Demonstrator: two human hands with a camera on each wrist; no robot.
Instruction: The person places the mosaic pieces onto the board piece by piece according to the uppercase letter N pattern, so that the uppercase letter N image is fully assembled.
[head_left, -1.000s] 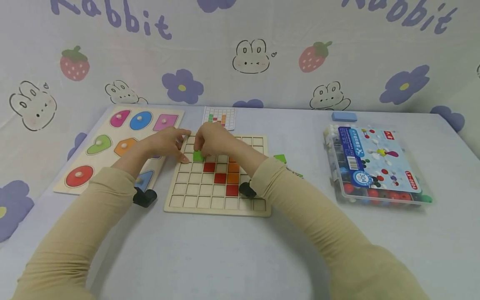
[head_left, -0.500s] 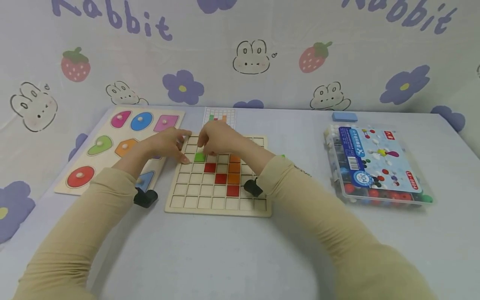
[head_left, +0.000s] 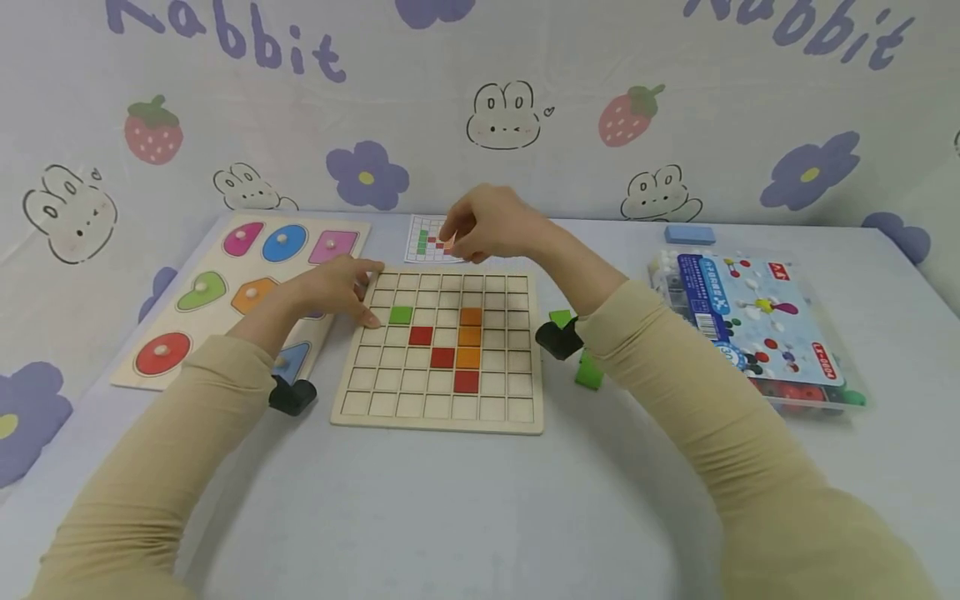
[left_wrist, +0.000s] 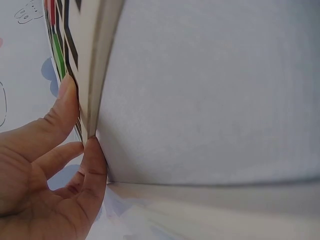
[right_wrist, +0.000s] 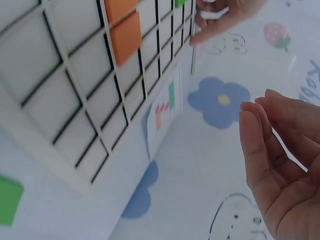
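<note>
A wooden grid board [head_left: 435, 408] lies on the table, with one green tile [head_left: 401, 316], a diagonal of red tiles [head_left: 442, 357] and a column of orange tiles [head_left: 469, 337] in its cells. My left hand [head_left: 337, 292] pinches the board's far left edge, thumb on the top face and fingers at the side, as the left wrist view shows. Above the board's far edge, my right hand [head_left: 495, 223] hovers with loosely bent fingers and holds nothing [right_wrist: 285, 155]. It partly covers the small pattern card [head_left: 422, 243] behind the board.
Loose green tiles [head_left: 589, 371] lie right of the board, partly under the right sleeve. A shape puzzle board [head_left: 247, 242] stands at left. At right are a clear case of coloured beads [head_left: 795, 325] and a blue block [head_left: 690, 235].
My right hand has lifted off the green tile and moved up and right, over the pattern card. The tile stays in its cell. My left hand keeps its place.
</note>
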